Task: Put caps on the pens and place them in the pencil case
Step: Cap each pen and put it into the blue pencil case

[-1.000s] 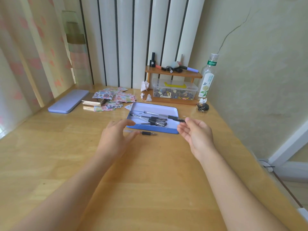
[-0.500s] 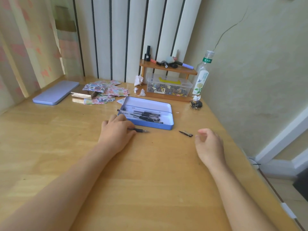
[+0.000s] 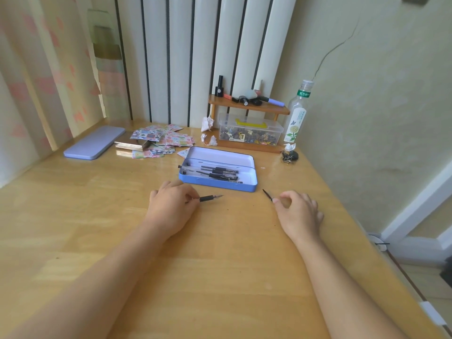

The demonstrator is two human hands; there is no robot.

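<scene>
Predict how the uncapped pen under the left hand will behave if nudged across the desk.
The pen looks round and slim, so it probably rolls easily on the glossy desk. Its exposed tip could mark the wood. It seems stiff and light.

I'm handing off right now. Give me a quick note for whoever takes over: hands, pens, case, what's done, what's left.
Left hand: closed on the uncapped pen, low on the table.
Right hand: fingertips pinching the black cap.
Pencil case: open, several pens inside. Its lid lies far left.
Done: those pens stowed.
Left: cap this pen and put it in the case.
</scene>
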